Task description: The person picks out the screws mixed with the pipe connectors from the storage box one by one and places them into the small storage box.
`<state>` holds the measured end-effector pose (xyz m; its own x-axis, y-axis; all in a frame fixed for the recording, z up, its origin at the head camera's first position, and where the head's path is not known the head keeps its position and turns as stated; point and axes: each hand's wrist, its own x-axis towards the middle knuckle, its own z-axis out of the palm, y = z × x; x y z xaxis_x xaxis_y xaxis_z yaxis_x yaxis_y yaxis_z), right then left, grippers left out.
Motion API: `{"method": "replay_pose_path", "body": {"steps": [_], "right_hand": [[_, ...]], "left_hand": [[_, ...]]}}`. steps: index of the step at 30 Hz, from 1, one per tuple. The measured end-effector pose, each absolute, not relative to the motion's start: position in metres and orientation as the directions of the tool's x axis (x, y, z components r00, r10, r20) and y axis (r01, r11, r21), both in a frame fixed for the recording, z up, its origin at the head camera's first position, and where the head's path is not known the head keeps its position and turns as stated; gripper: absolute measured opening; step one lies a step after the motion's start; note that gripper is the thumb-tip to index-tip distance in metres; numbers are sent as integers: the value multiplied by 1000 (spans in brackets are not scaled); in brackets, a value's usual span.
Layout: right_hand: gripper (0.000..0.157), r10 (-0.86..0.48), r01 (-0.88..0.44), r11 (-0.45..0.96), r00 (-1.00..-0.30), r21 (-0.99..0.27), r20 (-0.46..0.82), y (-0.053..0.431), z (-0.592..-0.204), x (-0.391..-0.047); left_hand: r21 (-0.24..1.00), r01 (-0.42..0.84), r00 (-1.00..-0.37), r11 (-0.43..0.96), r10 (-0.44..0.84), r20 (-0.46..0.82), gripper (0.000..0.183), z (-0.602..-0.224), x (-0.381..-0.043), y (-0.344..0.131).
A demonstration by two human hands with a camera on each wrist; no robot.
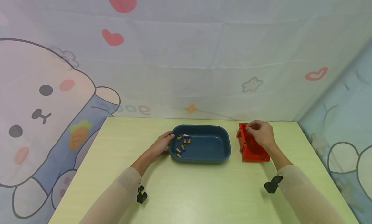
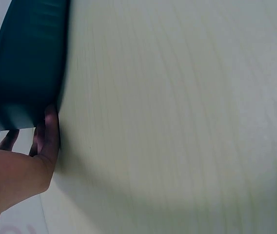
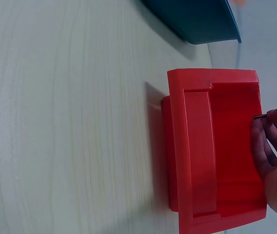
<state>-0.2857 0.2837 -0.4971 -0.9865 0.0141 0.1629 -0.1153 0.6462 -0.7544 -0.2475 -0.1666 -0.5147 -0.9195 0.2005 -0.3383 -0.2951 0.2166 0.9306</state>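
My left hand [image 1: 159,145] grips the left end of a dark blue-green plastic tray [image 1: 207,149], its thumb at the rim and its fingers against the outer wall. Several small brass-coloured fittings [image 1: 184,141], some with blue parts, lie at the tray's left end. Over a red plastic bin [image 1: 255,156] to the right of the tray is my right hand [image 1: 262,135]. Between thumb and fingertips it pinches a small, thin metal piece [image 3: 259,116]; its exact kind cannot be made out. The visible part of the bin's floor [image 3: 236,146] is plain red.
Both containers stand near the back edge of a pale wooden table [image 1: 203,191]. Behind it hangs a printed cloth [image 1: 186,62] with hearts and a cartoon animal. A narrow gap separates the tray from the bin.
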Motion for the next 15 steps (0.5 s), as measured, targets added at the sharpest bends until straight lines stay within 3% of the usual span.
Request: {"method": "replay_pose_path", "body": {"steps": [15], "right_hand": [[24, 34, -81, 579, -992, -811, 123, 283, -493, -286]], "left_hand": [[929, -296, -919, 223, 197, -340, 58, -516, -249, -166]]}}
